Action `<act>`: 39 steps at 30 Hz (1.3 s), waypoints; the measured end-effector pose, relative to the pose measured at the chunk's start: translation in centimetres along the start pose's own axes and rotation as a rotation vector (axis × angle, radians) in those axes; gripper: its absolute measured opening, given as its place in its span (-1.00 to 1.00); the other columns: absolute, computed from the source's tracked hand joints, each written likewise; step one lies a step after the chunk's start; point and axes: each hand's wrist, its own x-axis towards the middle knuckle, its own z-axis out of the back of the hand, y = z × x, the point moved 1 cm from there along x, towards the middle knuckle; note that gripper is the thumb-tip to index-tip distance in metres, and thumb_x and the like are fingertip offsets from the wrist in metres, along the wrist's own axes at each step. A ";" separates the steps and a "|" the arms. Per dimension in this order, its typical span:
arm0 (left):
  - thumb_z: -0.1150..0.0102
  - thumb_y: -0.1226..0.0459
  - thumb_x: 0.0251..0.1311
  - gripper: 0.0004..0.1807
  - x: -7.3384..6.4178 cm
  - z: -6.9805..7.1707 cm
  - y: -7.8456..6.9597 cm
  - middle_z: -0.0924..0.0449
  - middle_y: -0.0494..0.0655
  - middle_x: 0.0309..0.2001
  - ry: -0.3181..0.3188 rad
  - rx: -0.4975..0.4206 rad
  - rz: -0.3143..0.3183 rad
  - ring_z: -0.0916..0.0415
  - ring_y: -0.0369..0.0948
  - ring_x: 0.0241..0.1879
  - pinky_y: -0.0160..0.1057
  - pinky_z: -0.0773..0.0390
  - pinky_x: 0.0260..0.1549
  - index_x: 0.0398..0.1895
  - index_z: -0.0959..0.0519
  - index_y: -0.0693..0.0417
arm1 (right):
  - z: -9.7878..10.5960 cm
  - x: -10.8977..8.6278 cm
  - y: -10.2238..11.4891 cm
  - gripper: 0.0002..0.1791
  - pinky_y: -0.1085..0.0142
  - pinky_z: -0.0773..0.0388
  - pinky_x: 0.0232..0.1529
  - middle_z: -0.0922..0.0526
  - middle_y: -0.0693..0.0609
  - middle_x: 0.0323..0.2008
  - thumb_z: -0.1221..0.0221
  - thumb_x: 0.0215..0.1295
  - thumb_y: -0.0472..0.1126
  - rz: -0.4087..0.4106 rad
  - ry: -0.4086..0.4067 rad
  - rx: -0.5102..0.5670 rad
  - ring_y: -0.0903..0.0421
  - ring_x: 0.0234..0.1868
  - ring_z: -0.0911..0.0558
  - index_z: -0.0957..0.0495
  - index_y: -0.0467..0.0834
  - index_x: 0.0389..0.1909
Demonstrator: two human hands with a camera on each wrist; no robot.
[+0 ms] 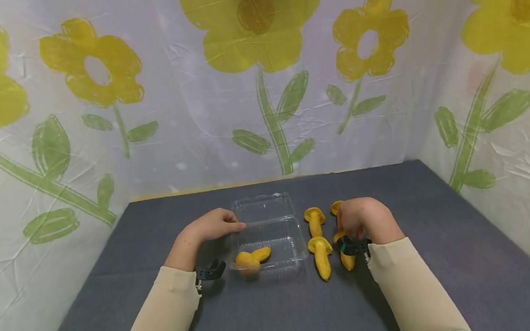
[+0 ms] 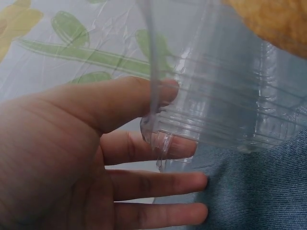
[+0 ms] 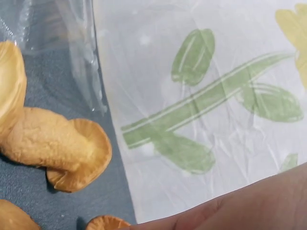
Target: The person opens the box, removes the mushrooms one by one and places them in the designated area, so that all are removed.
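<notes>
My left hand pinches the left edge of a hinged clear plastic container between thumb and index finger. The left wrist view shows the other fingers stretched out beneath that edge. Inside the container, at its near left, lies a yellow mushroom. My right hand reaches down over the right-hand row of mushrooms, partly covering a far mushroom and a near mushroom. Its fingertips are mostly hidden, and I cannot tell whether they grip one.
Between the container and my right hand, a far mushroom and a near mushroom lie in line, end to end. The container's lid is folded back, away from me. A flower-printed sheet stands around the dark table.
</notes>
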 end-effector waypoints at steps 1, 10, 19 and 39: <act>-0.26 0.01 0.41 -0.65 0.0 0.0 0.0 -0.37 -0.13 -0.50 -0.001 0.000 -0.001 -0.22 -0.20 -0.52 -0.18 -0.28 -0.47 -0.27 -0.67 0.14 | 0.0 0.1 -0.1 -0.70 0.28 -0.56 -0.32 -0.63 0.00 -0.19 -0.19 0.29 -0.53 0.004 0.004 -0.016 0.07 -0.39 -0.63 -0.72 -0.12 -0.12; -0.26 0.00 0.41 -0.65 0.0 -0.1 0.0 -0.38 -0.13 -0.50 -0.006 0.005 -0.011 -0.23 -0.20 -0.52 -0.18 -0.27 -0.46 -0.28 -0.67 0.13 | 0.0 0.3 -0.4 -0.71 0.10 -0.66 -0.15 -0.61 -0.04 -0.07 -0.22 0.28 -0.55 -0.032 0.008 0.056 -0.01 -0.26 -0.69 -0.67 -0.15 -0.11; -0.25 0.02 0.42 -0.66 0.2 -0.1 0.1 -0.38 -0.13 -0.51 -0.002 0.000 -0.008 -0.22 -0.20 -0.53 -0.18 -0.28 -0.47 -0.32 -0.66 0.12 | 0.1 -0.2 -0.1 -0.70 0.20 -0.58 -0.28 -0.61 -0.02 -0.07 -0.22 0.22 -0.55 -0.020 -0.025 0.020 0.02 -0.33 -0.63 -0.66 -0.11 -0.16; -0.25 0.01 0.42 -0.64 0.2 -0.1 0.1 -0.33 -0.16 -0.55 0.003 -0.005 -0.017 -0.19 -0.22 -0.55 -0.19 -0.27 -0.48 -0.33 -0.65 0.14 | 0.6 -3.3 4.7 -0.54 0.10 -0.55 -0.09 -0.64 0.00 -0.13 -0.36 0.36 -0.11 0.245 -0.273 0.065 0.06 -0.21 -0.57 -0.60 -0.22 0.20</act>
